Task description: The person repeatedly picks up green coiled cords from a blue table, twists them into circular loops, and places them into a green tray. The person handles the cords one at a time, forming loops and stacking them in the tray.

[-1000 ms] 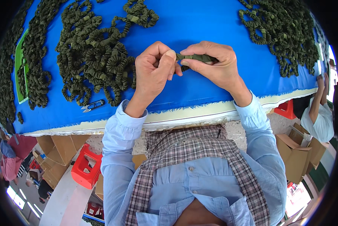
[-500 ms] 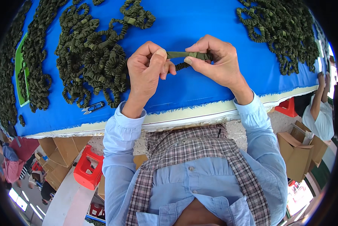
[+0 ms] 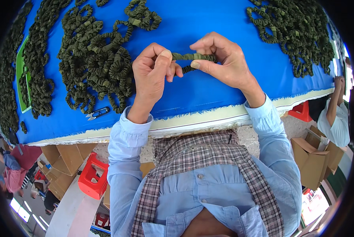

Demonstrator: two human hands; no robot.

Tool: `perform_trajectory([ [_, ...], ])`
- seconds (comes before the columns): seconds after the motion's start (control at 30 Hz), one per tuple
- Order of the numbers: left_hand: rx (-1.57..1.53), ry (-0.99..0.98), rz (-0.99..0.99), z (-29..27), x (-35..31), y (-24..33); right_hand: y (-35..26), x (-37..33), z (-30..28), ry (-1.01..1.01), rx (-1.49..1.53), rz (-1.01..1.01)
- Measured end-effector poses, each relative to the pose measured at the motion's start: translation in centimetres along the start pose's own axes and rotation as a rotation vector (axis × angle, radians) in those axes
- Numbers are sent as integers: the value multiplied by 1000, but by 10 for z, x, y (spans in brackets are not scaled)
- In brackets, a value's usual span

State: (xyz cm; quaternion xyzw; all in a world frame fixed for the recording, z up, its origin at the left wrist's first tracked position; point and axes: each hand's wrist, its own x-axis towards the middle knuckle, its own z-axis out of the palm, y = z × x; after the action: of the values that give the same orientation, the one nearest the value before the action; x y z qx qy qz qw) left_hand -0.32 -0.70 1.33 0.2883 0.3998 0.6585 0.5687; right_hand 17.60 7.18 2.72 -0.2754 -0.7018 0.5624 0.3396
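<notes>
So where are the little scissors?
In the head view, the little scissors lie on the blue table near its front edge, left of the left hand, just below the big pile of green bands.

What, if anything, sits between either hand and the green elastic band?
Nothing visible. The left hand and right hand both pinch the green elastic band directly, held above bare blue table cover. The piles of bands and small snips lie off to the left.

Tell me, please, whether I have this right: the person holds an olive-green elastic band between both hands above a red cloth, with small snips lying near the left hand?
Not quite: the cloth is blue, not red, as the head view shows. The rest holds: the left hand and right hand pinch the olive-green elastic band, and the small snips lie near the left hand.
</notes>
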Motion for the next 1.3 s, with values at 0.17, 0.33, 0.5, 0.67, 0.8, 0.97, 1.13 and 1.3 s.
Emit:
perform_trajectory([
  [0.17, 5, 11, -2, -1, 1, -1, -2, 4, -2, -35, -197, -154],
  [0.33, 5, 14, -4, -1, 1, -2, 8, 0, 0, 6, -21, -90],
  [0.5, -16, 19, -22, -1, 1, -2, 6, -2, -6, -85, 2, 19],
  [0.67, -24, 15, -36, -2, 1, -3, 2, -3, -7, -75, 139, 132],
  [0.8, -76, -16, -186, -4, 2, -8, 6, 0, 1, -26, 199, 175],
  [0.97, -239, -31, -192, -1, 2, -15, 13, 5, 13, 146, 95, 26],
  [1.13, -339, 3, -153, -8, 8, -15, 17, 1, 8, 70, -84, 219],
  [1.3, -335, -31, -145, -8, 9, -13, 19, 0, 10, 52, -156, 252],
])
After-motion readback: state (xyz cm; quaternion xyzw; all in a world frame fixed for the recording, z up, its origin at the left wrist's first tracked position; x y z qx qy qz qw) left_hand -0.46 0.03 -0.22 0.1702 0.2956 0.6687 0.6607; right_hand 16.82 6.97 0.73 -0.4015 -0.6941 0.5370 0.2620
